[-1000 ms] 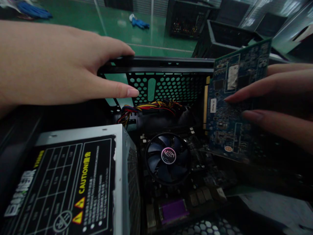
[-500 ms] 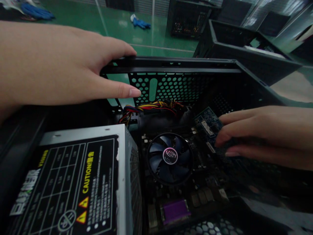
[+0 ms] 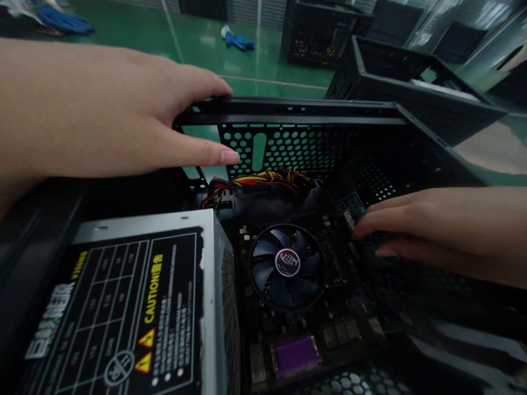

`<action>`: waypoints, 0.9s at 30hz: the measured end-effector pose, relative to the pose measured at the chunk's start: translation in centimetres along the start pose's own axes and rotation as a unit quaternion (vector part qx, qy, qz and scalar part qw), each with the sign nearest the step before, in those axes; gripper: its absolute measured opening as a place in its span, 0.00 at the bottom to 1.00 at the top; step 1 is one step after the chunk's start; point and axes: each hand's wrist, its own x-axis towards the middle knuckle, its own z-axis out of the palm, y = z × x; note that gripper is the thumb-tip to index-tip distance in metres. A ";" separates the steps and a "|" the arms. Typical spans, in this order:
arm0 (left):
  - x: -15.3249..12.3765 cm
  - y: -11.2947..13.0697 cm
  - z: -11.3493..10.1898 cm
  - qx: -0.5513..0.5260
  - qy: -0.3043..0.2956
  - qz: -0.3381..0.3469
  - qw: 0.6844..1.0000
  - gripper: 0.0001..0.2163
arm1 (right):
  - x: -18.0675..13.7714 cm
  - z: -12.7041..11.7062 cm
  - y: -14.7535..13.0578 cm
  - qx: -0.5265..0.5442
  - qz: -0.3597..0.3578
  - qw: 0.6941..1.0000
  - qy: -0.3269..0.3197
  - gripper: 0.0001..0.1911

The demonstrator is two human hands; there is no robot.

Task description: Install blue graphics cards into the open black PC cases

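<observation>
My left hand (image 3: 111, 109) is closed over the upper rim of the black computer case (image 3: 296, 109), thumb inside and fingers along the top. Within the case, my right hand (image 3: 428, 230) holds a blue-green circuit board (image 3: 349, 207), with fingers and thumb around it. Most of that board lies in shadow or behind the hand. Left of it is the round CPU fan (image 3: 287, 266) on the dark motherboard (image 3: 337, 307). A grey power supply (image 3: 123, 307) with a yellow caution label fills the near left.
A bundle of coloured cables (image 3: 263, 178) runs along the case's perforated wall. A purple connector (image 3: 295, 354) sits at the motherboard's near edge. Beyond stand another open case (image 3: 420, 90) and a further one (image 3: 319, 33); blue gloves (image 3: 239, 42) lie on the green surface.
My right hand has moved slightly left and lower into the case, and the circuit board has sunk with it into shadow. My left hand stays on the rim.
</observation>
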 end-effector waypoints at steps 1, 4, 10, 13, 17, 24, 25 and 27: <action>0.0 0.0 0.0 0.005 -0.001 -0.002 1.000 0.74 | 0.2 -0.1 -0.1 0.000 -0.002 1.000 -0.014 0.22; 0.1 -0.2 0.0 0.011 0.004 0.006 1.000 0.73 | 0.8 -0.3 -0.4 -0.013 0.006 1.000 -0.016 0.23; 0.4 -1.5 0.8 0.018 0.016 0.022 0.999 0.69 | 1.3 -0.6 -0.2 -0.001 0.005 0.999 -0.043 0.21; 0.6 -2.1 1.0 0.017 0.019 0.024 0.999 0.67 | 1.5 -0.9 -0.1 0.035 -0.002 0.998 -0.053 0.19; 0.7 -2.1 0.9 0.003 0.009 0.012 1.000 0.70 | 1.4 -1.1 0.0 0.054 0.007 0.997 -0.049 0.21; 0.5 -1.3 0.7 0.013 0.013 0.019 1.000 0.72 | 1.4 -1.0 -0.2 0.036 0.031 0.999 -0.027 0.22; 0.5 -1.3 0.7 0.015 0.015 0.019 1.000 0.73 | 1.5 -1.0 -0.3 0.031 0.032 0.999 -0.030 0.22; 0.4 -1.3 0.6 0.021 0.016 0.017 1.000 0.74 | 1.7 -1.0 -0.3 0.020 0.035 0.998 -0.040 0.21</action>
